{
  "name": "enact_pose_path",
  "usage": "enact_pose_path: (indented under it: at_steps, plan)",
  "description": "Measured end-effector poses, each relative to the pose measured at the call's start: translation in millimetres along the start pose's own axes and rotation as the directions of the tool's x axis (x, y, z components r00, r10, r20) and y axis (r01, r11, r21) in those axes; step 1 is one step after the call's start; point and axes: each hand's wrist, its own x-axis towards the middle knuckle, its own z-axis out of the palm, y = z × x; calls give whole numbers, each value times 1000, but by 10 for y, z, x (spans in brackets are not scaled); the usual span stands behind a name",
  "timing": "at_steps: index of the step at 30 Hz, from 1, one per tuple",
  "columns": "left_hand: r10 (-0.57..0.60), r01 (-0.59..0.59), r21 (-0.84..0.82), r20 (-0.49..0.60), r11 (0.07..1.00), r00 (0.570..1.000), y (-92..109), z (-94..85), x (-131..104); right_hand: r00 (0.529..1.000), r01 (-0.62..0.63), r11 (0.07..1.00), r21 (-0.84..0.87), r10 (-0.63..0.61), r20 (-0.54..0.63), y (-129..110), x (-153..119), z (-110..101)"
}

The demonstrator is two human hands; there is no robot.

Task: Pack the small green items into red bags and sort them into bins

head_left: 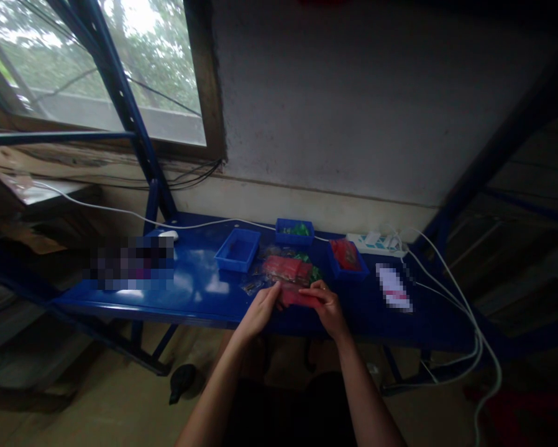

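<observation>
Between my two hands, at the front edge of the blue table, is a red plastic packet (294, 295). My left hand (266, 304) pinches its left end, and my right hand (324, 303) has its fingers closed on the right end. Just beyond lie more red packets (288, 268) on a spread of small clear packets (251, 284), with green pieces (315, 274) at their right. What the small packets contain is too dark to tell.
Blue trays stand behind: one at left (238, 249), one with green items (294, 231), one with red packets (347, 259). A power strip (376, 243) with white cables lies at back right. Blurred items (132, 264) lie left; a white-pink item (394, 287) lies right.
</observation>
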Motion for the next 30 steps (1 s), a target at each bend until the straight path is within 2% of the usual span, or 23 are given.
enact_pose_path:
  at_steps: [5, 9, 15, 23, 30]
  plan:
    - [32, -35, 67, 56, 997, 998, -33, -7, 18, 999, 22, 999, -32, -21, 24, 6, 9, 5]
    - [69, -71, 131, 20, 989, 997, -69, 4, 29, 999, 4, 999, -33, -5, -32, -8, 8, 14]
    - [104, -105, 159, 11, 982, 995, -69, -4, 25, 981, -125, 990, 65, 133, -138, 4, 18, 33]
    - [112, -114, 124, 24, 986, 993, -73, -4, 25, 967, -241, 956, 167, 251, -43, 44, 37, 65]
    - [102, -104, 143, 19, 984, 995, -90, -7, 24, 976, -207, 971, 117, 214, -47, 38, 31, 69]
